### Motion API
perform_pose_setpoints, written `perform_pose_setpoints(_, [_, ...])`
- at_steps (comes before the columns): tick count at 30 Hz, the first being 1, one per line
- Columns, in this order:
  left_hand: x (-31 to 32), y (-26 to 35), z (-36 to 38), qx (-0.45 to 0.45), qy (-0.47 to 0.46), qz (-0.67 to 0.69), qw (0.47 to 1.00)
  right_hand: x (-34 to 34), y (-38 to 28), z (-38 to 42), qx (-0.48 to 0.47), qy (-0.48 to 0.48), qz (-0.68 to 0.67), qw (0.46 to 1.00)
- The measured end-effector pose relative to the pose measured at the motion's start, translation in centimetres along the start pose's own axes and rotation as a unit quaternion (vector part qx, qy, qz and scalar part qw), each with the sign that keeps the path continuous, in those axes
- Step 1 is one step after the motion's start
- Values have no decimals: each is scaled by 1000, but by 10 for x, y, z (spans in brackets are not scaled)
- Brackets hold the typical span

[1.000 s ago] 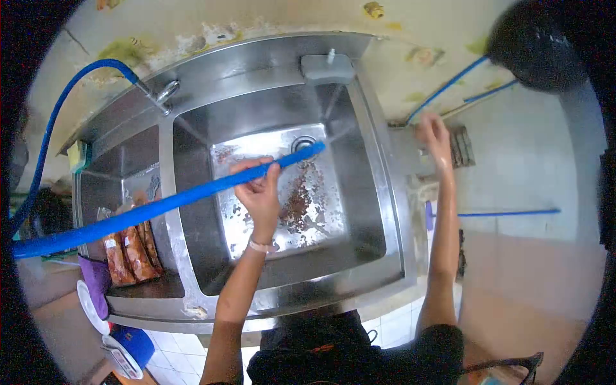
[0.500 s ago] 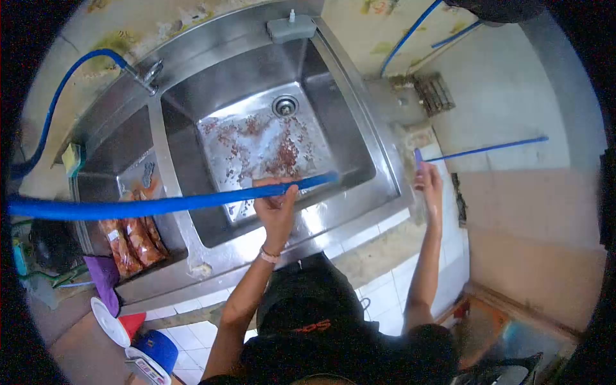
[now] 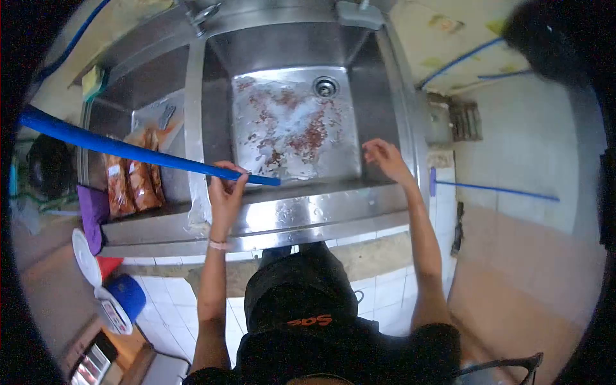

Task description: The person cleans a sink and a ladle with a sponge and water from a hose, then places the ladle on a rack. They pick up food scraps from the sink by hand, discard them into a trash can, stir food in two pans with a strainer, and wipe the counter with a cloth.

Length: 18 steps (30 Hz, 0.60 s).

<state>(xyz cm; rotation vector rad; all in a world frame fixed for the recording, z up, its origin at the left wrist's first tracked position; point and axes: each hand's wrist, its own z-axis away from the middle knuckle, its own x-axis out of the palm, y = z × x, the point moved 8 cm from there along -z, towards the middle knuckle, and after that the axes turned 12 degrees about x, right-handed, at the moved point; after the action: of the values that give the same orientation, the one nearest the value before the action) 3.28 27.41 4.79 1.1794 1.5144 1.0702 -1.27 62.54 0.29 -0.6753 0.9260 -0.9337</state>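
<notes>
A blue hose (image 3: 154, 157) comes in from the left and ends over the front of the large sink basin (image 3: 378, 83). My left hand (image 3: 226, 192) is closed round it near its open end. My right hand (image 3: 387, 160) is over the right front part of the basin, fingers apart and holding nothing. Reddish-brown bits (image 3: 308, 136) and whitish wet patches lie on the basin floor, below and left of the drain (image 3: 326, 87). No water is seen leaving the hose end.
Plastic-wrapped reddish packs (image 3: 140, 183) lie in the smaller left basin. A faucet (image 3: 204, 16) stands at the back. A green-yellow sponge (image 3: 93, 82) and purple cloth (image 3: 93, 212) are at the left edge. A blue-handled tool (image 3: 494, 188) is at the right.
The view has turned and shifted. My right hand has moved from beside the blue-handled tool to over the basin. My left hand still holds the hose, now further left over the basin.
</notes>
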Motion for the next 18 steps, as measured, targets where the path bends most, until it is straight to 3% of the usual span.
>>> perform_pose_setpoints(2, [-18,3,-6,24,-52,-46,997,28,13,-45,-9,-62,41,997])
perform_pose_setpoints(4, [-49,-13,-6,-30,-27,-47,998,85,62,-90,54,-203,327,921])
perform_pose_setpoints(6, [-66,-20,-6,-82,-3,-45,996,141,20,-76,-143,-325,359,863])
perform_pose_setpoints(8, [-77,-15,-14,-51,-1,-127,991,186,17,-67,-116,-444,318,830])
perform_pose_setpoints(10, [-77,-26,-15,-55,17,-137,989,244,59,-70,-73,-561,188,803])
perform_pose_setpoints(12, [-75,-35,-18,-28,63,-94,993,313,98,-70,-110,-577,279,760])
perform_pose_setpoints(14, [-77,-49,-18,-24,70,-98,992,374,132,-70,195,-585,59,785])
perform_pose_setpoints(15, [-80,-56,-18,-32,75,-100,992,388,102,-82,-11,-547,52,835])
perform_pose_setpoints(16, [-83,-63,-17,-42,78,-99,991,391,78,-86,-213,-484,44,848])
perform_pose_setpoints(17, [-87,-69,-16,-43,96,-110,988,403,87,-97,-208,-481,46,850])
perform_pose_setpoints(18, [-89,-71,-16,-48,115,-121,985,409,92,-106,-178,-523,-110,826])
